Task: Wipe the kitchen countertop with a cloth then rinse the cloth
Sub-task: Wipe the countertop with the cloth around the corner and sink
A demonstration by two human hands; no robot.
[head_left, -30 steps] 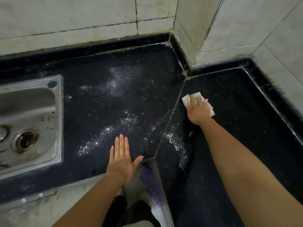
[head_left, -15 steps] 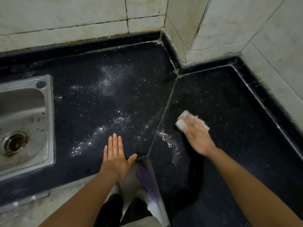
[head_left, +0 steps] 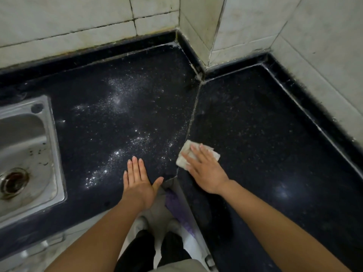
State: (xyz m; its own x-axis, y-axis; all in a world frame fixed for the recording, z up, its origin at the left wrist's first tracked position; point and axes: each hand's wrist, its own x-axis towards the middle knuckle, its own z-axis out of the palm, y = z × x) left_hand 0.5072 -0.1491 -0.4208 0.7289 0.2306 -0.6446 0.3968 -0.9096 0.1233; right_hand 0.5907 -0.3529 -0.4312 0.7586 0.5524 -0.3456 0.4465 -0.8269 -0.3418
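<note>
Right hand [head_left: 205, 171] pressed flat, fingers spread, on a pale folded cloth [head_left: 185, 157], pinning it against the dark speckled table [head_left: 265, 134] just right of the diagonal seam [head_left: 191, 124] where the two stone slabs meet. The cloth's upper edge and left corner show past the fingertips; the palm covers the rest. It lies near the table's front edge, touching the seam line at its lower left corner.

Left hand [head_left: 138, 182] lies open and empty, palm down, fingers together and thumb splayed toward the seam, on the left slab near the front edge. The two hands sit near one another, one on either side of the seam, not touching.

White powdery residue [head_left: 121, 138] is scattered over the left slab in patches, running from near the back wall down to just beyond the left fingertips, with a thinner trail along the seam. The right slab shows only faint specks.

A stainless steel sink [head_left: 53, 154] is set into the table at far left, its drain [head_left: 12, 182] rust-stained. Pale tiled walls [head_left: 78, 26] close off the corner behind both slabs. Below the front edge, between the forearms, the person's dark trousers and light shoes are visible.
</note>
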